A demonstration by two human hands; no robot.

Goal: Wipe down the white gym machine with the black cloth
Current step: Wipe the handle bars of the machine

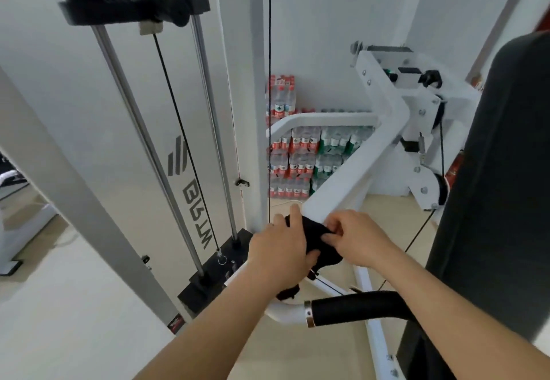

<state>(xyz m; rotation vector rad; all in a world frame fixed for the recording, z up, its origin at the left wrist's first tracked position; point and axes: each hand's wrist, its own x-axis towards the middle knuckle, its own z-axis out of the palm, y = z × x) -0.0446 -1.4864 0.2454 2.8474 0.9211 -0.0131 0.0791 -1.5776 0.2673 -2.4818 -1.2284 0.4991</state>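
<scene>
The white gym machine (351, 171) fills the view from 9 to 3 o'clock, with a dark upright pad (491, 186) at 3 o'clock, stacked packs of bottled water (300, 153) against the wall behind it, and a black-gripped handle (360, 308) at 6 o'clock. The black cloth (315, 237) sits bunched over the lower end of the machine's slanted white arm, just below centre, and is held from both sides. The left hand (279, 248), at the cloth's 9 o'clock, grips it with thumb curled beneath and fingers (294, 213) spread upward touching the arm; the right hand (360, 237), at 3 o'clock, pinches the cloth's edge with curled fingers.
</scene>
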